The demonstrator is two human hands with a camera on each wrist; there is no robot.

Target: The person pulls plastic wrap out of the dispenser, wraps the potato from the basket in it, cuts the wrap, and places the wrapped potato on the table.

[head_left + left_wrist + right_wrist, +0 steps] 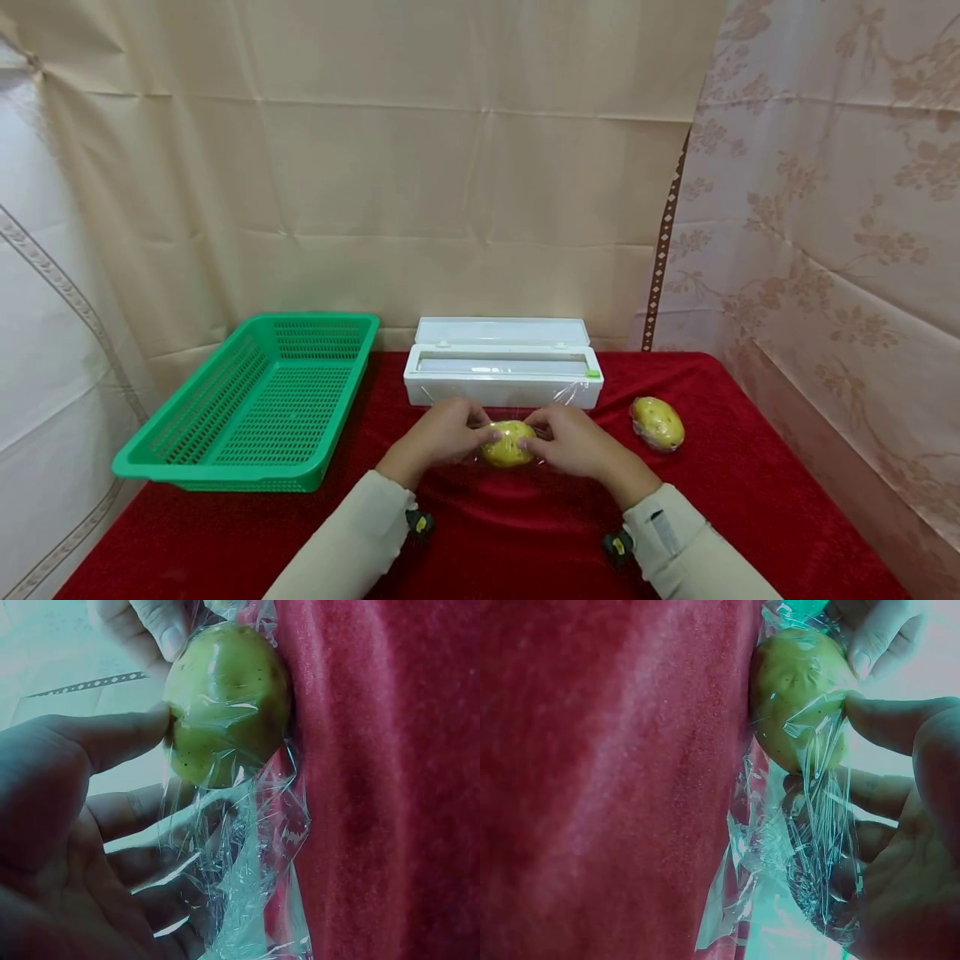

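Note:
A yellow potato (507, 444), partly covered by clear cling film (247, 847), sits between both hands just in front of the white film box. My left hand (448, 429) holds its left end, thumb on the potato and the other fingers behind the loose film. From the right, my right hand (573, 443) grips the other end in the same way, its thumb (885, 720) pressing the film onto the skin. In both wrist views crumpled film trails off the potato's ends. Farther right on the cloth lies another potato (658, 423), wrapped in film.
Behind the hands stands the white cling film box (502, 390) with its lid up, a roll inside and a green slider (592, 373) at its right end. A green plastic basket (225, 474) is at the left. Red cloth (750, 500) covers the table, with curtains around.

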